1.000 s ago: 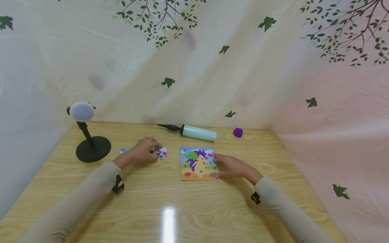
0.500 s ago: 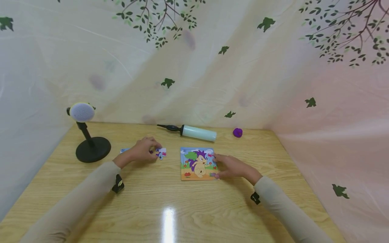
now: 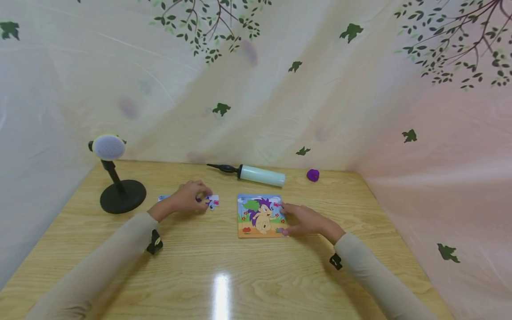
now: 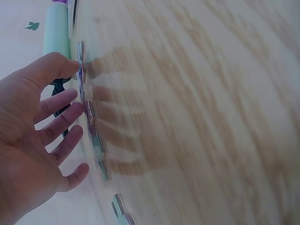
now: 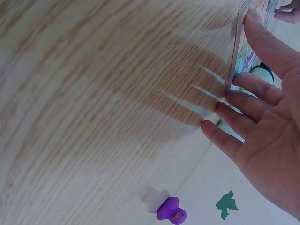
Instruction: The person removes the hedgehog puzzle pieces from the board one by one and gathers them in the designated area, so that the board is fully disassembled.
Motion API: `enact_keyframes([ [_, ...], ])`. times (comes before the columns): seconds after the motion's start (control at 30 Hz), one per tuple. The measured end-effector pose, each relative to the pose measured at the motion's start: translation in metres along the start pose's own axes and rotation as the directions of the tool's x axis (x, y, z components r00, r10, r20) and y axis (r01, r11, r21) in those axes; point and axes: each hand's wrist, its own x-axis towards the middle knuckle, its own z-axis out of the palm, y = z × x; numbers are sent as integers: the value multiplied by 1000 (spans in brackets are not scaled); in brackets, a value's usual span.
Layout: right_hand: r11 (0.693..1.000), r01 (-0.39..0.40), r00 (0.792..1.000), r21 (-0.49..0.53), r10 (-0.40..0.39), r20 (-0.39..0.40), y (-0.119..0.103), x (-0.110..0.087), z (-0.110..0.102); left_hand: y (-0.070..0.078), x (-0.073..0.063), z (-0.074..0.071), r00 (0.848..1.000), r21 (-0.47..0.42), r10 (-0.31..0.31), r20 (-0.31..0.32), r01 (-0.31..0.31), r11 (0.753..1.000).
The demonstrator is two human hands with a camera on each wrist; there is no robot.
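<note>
A pale cloth bkgd point(image 3: 176, 120), printed w/ leafy branches and small green shapes, is hung behind and beside a wood-grain table point(image 3: 280, 280).

Key relation, as judged: the loose puzzle pc. point(image 3: 214, 203) is placed right at the fingertips of the L hand point(image 3: 188, 198), on their R side, w/ the hedgehog board point(image 3: 260, 218) further R and a gap left btwn. In the L wrist view, more pcs. are seen edge-on in a rough row; its long axis is pointed approx. L–R, toward the board. The board is near-square, so no clear long axis can be given. The loose pc. is reached nearest by the L hand; the board's R edge is touched by the R hand point(image 3: 306, 220).

L fingers are held apart and slightly bent, no firm pinch shown; R thumb and fingers are spread wide along the edge.

On the table's far side, a pump point(image 3: 262, 175) is laid sideways, w/ a purple duck point(image 3: 313, 175) to its R. At far L, a round-headed stand point(image 3: 123, 196) is set upright. Low in the head view, a bright glare is reflected.
</note>
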Motion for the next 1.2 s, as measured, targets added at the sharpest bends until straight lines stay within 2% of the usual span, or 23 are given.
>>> enact_keyframes([
  [0.17,1000,4,1000,-4,-4,-1,0,-1,0,5,3,3,998,26,47,-51,-45,999],
  [0.3,1000,3,1000,1,-3,3,0,-1,1,17,8,6,993,42,98,-64,-96,995],
  [0.43,1000,-1,1000,0,1,1,0,0,1,34,12,11,993,6,115,-35,-115,993],
  [0.53,1000,-10,1000,3,10,2,-1,0,1,48,15,15,995,-51,103,15,-102,993],
  [0.67,1000,-12,1000,-5,12,0,-1,1,1,61,21,26,991,-85,111,67,-106,991],
  [0.83,1000,-6,1000,-17,6,-2,-2,2,-1,71,28,41,981,-66,176,74,-172,983],
  [0.9,1000,-20,1000,-7,20,5,-4,2,-2,75,30,45,980,-55,185,77,-181,982],
  [1.0,999,-39,999,1,39,13,-7,2,-4,82,32,47,982,-33,161,101,-159,987],
  [1.2,998,-47,999,-29,47,3,-11,3,-3,92,35,47,981,-9,62,182,-61,998],
])
